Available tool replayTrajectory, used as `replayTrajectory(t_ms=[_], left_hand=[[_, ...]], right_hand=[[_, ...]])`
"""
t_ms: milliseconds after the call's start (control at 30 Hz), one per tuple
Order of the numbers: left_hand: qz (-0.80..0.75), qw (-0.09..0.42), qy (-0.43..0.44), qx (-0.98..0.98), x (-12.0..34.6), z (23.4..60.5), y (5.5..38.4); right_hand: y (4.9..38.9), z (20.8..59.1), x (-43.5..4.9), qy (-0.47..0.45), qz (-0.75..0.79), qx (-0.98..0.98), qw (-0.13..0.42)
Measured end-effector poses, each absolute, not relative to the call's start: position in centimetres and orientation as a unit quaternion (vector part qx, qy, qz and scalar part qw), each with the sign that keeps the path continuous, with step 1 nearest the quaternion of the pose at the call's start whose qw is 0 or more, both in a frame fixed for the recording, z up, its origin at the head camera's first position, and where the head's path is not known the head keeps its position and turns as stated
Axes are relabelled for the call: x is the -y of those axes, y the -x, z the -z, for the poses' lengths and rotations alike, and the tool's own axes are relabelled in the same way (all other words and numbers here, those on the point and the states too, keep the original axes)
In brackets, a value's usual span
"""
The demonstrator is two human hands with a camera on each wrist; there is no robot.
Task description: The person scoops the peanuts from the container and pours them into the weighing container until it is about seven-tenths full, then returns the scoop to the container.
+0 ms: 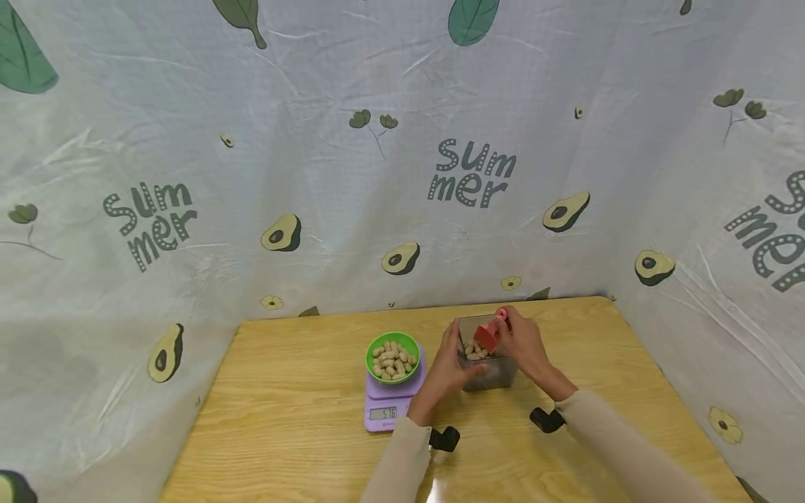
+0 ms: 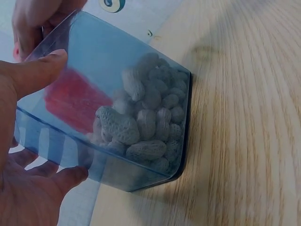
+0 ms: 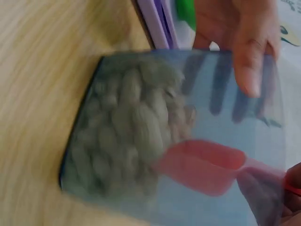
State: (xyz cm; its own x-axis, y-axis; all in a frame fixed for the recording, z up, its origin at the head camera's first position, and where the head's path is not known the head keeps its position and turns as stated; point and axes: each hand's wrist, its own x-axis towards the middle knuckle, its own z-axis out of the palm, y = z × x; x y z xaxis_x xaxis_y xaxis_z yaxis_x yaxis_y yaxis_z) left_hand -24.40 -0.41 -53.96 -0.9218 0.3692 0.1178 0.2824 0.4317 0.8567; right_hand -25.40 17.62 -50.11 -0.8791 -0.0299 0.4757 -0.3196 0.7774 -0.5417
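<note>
A see-through, dark-tinted bin [image 1: 493, 377] of unshelled peanuts [image 2: 148, 122] stands on the table's right half. My left hand [image 1: 444, 372] grips its left side, thumb across the near wall and fingers along the outside. From the right, my right hand [image 1: 528, 344] holds a red scoop [image 1: 486, 337] by its handle. The scoop's head is down inside the bin, its tip at the peanuts in the right wrist view. Left of my left hand, a green bowl [image 1: 369, 358] with peanuts in it sits on a purple kitchen scale [image 1: 379, 398] with a lit display.
The wooden table [image 1: 283, 405] runs beneath everything and continues left of the scale. A white sheet [image 1: 327, 181] printed with avocados and the word "summer" hangs behind the table and along both sides. My left forearm passes close by the scale's right edge.
</note>
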Motion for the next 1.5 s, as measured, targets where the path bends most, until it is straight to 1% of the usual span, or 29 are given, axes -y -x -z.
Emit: replayTrajectory(t_ms=[100, 333, 567, 767, 967, 1067, 1167, 1267, 1500], left_hand=[[-0.500, 0.046, -0.189, -0.844, 0.4, 54.0, 24.5], [-0.501, 0.036, -0.196, -0.843, 0.6, 54.2, 24.9], [-0.501, 0.041, -0.189, -0.844, 0.6, 54.5, 25.2], [-0.498, 0.038, -0.195, -0.844, 0.5, 54.4, 25.2], [-0.495, 0.038, -0.199, -0.845, 0.5, 54.6, 25.1], [-0.491, 0.034, -0.203, -0.847, 0.6, 54.5, 25.1], [-0.490, 0.030, -0.204, -0.847, 0.7, 54.5, 25.0], [-0.492, 0.030, -0.203, -0.846, 0.6, 54.4, 24.9], [-0.497, 0.043, -0.188, -0.846, 0.3, 54.5, 24.6]], right_hand=[[25.8, 50.3, -17.5, -0.093, -0.331, 0.914, 0.215], [26.4, 49.5, -17.0, -0.057, -0.374, 0.908, 0.179], [26.1, 49.4, -17.7, -0.150, -0.375, 0.901, 0.157], [26.2, 49.8, -17.8, -0.140, -0.323, 0.919, 0.177], [25.9, 48.9, -18.7, -0.131, -0.317, 0.928, 0.148], [25.8, 48.6, -19.2, -0.120, -0.314, 0.934, 0.121], [25.7, 48.4, -19.2, -0.102, -0.343, 0.930, 0.085], [25.6, 48.2, -18.7, -0.061, -0.417, 0.906, 0.051], [25.4, 48.3, -17.6, 0.046, -0.518, 0.854, 0.001]])
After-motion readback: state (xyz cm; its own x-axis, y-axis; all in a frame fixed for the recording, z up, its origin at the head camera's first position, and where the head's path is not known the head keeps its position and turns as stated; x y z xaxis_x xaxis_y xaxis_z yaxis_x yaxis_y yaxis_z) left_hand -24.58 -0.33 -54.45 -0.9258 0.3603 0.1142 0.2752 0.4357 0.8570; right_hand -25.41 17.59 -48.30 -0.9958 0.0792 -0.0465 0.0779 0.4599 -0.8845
